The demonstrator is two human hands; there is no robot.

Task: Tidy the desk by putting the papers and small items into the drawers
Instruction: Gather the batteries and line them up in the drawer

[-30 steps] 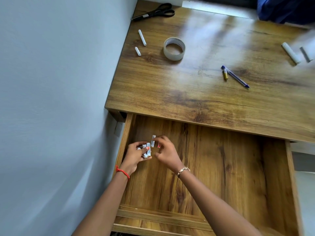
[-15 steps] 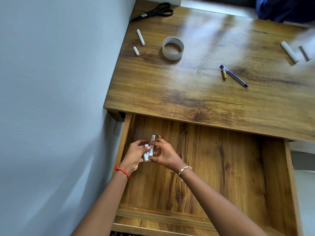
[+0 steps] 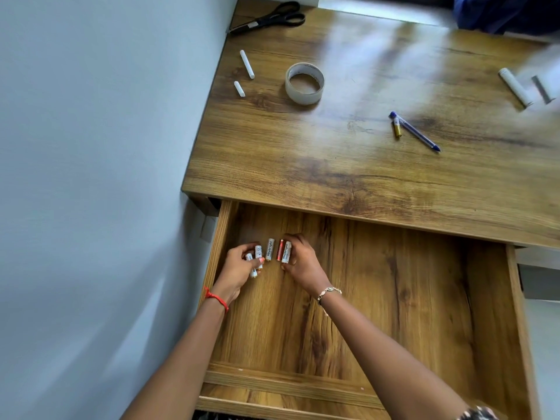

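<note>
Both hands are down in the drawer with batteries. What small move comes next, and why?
Probably release them: the left hand and right hand each pinch batteries already inside the open drawer, while a pen and tape wait on the desk.

Glossy wood-grain desk [image 3: 363, 165] and drawer [image 3: 394, 313]; shiny printed batteries [image 3: 270, 249]; translucent plastic tape roll [image 3: 304, 83].

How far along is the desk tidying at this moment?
Done: the drawer is open, with one battery lying loose inside. In hand: the left hand and right hand each grip batteries on the drawer floor. To do: scissors, tape roll, two white sticks, pen, gold battery and white tube lie on the desk.
</note>
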